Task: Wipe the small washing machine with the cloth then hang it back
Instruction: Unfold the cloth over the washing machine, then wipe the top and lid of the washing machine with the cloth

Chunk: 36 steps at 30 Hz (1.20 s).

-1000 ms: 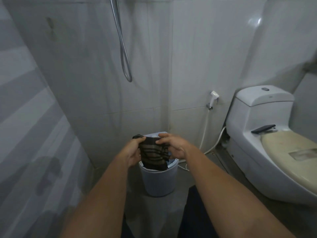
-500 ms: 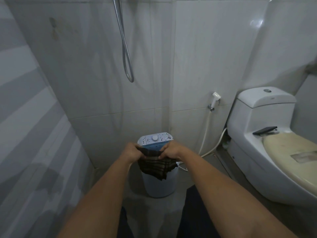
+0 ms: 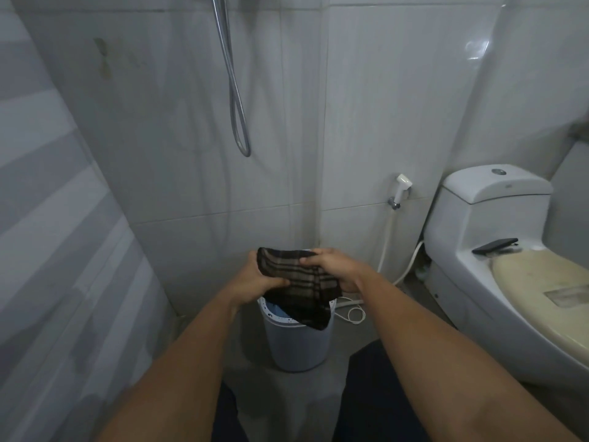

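Dim tiled bathroom (image 3: 366, 106), white toilet (image 3: 478, 250)

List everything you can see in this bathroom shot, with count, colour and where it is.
cloth: one, dark plaid, held over the washer top
small washing machine: one, pale blue-grey, on the floor at the wall
shower hose: one, metal, hanging on the back wall
bidet sprayer: one, white, wall-mounted beside the toilet
toilet: one, white, cream lid shut, right side
phone: one, black, on the toilet behind the lid
left hand: one, gripping the cloth
right hand: one, gripping the cloth
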### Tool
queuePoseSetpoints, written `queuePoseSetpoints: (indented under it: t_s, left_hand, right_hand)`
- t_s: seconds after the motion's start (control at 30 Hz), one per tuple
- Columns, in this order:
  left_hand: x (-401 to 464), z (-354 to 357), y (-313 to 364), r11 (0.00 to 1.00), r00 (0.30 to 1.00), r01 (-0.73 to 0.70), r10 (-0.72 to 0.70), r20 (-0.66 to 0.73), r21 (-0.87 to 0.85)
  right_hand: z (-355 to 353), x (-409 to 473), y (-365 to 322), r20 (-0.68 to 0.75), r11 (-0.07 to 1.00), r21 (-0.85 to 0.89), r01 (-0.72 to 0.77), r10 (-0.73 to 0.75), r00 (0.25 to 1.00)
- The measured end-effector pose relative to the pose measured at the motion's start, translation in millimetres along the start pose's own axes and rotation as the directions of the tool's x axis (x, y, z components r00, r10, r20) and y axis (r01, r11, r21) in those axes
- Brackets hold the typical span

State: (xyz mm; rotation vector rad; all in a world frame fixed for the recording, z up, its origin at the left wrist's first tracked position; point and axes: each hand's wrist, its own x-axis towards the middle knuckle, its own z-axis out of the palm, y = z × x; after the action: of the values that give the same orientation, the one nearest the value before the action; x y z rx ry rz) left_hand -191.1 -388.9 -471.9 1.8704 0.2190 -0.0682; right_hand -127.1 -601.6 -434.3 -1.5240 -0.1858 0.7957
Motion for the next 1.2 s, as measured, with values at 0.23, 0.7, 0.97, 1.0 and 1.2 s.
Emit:
queuePoseSetpoints:
  t_s: [0.23, 0.7, 0.97, 1.0, 1.2]
  left_hand:
    - [-9, 12, 12, 0.972, 0.971, 0.219, -0.209, 0.116, -0.081]
    - [-9, 21, 31, 0.564, 0.919, 0.335, -0.372, 0.131, -0.754]
    - [0, 19, 16, 0.721, 0.94, 0.278, -0.339, 0.026, -0.634]
    - [3, 16, 11, 0.71, 0.94, 0.284, -0.34, 0.041, -0.645]
    - [40, 11, -56, 0.698, 0.917, 0.365, -0.382, 0.111, -0.616]
  right_hand:
    - [-17, -7, -9, 0.069, 0.995, 0.1, -0.018, 0.011, 0.998]
    - [-3, -2, 8, 0.089, 0.659, -0.666, 0.351, -0.397, 0.913]
    - [-11, 24, 27, 0.019, 0.784, -0.588, 0.197, -0.23, 0.973]
    - [-13, 32, 31, 0.037, 0.816, -0.561, 0.141, -0.146, 0.989]
    - [-11, 69, 90, 0.063, 0.972, 0.038, -0.232, 0.23, 0.971]
